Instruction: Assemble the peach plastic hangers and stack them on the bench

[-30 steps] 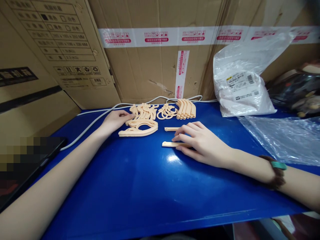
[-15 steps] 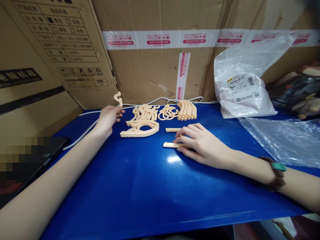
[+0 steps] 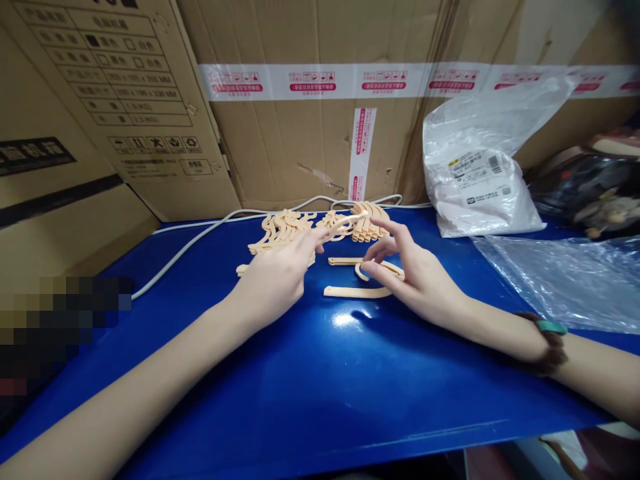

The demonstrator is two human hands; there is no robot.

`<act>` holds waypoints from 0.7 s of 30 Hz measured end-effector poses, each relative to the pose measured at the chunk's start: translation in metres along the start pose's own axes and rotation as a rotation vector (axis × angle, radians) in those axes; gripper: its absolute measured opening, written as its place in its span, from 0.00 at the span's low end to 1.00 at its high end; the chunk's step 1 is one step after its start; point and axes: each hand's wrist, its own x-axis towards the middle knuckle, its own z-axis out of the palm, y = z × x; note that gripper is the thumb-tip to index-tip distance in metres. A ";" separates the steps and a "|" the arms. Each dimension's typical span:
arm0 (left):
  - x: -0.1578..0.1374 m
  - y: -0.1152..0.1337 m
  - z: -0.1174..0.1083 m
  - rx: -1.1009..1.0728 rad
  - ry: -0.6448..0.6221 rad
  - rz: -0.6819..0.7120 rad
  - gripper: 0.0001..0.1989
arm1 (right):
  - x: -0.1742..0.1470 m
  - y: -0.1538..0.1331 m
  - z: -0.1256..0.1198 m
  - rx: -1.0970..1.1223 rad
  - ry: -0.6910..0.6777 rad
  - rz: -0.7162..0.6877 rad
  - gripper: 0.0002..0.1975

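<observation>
My left hand (image 3: 280,270) is closed on a slim beige curved hanger piece (image 3: 347,221), its far end pointing at my right index fingertip. In my right hand (image 3: 407,267), the thumb and curled fingers pinch a small beige hook (image 3: 359,272), while the index finger stretches out. Under and beside it lie two beige hanger arms on the blue table: one straight-ended arm (image 3: 345,261) behind, another curved arm (image 3: 353,292) in front. Beige folded hangers (image 3: 242,270) are mostly hidden behind my left hand.
At the back lie piles of wavy beige pieces (image 3: 285,227), hooks (image 3: 327,220) and stacked curved arms (image 3: 367,230). A white cable (image 3: 185,257) runs along the cardboard boxes (image 3: 290,147). On the right are a white plastic bag (image 3: 480,187) and a clear plastic sheet (image 3: 545,287).
My left hand has moved right from the back left, carrying the curved hanger piece towards my right hand. My right hand has lifted off the front arm and now pinches the hook.
</observation>
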 end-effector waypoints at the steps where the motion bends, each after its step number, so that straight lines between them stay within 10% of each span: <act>1: -0.002 0.003 -0.001 0.058 -0.042 0.054 0.34 | 0.001 0.001 -0.001 0.040 0.001 0.026 0.26; 9: -0.003 -0.001 -0.001 0.190 -0.116 0.184 0.29 | 0.000 0.003 -0.005 0.060 -0.069 0.028 0.15; 14: -0.004 0.004 0.001 0.074 -0.114 0.184 0.14 | -0.002 0.001 -0.004 -0.054 -0.090 -0.169 0.14; 21: -0.008 0.025 0.000 0.084 -0.116 0.289 0.19 | -0.006 -0.006 -0.005 -0.151 -0.097 -0.406 0.13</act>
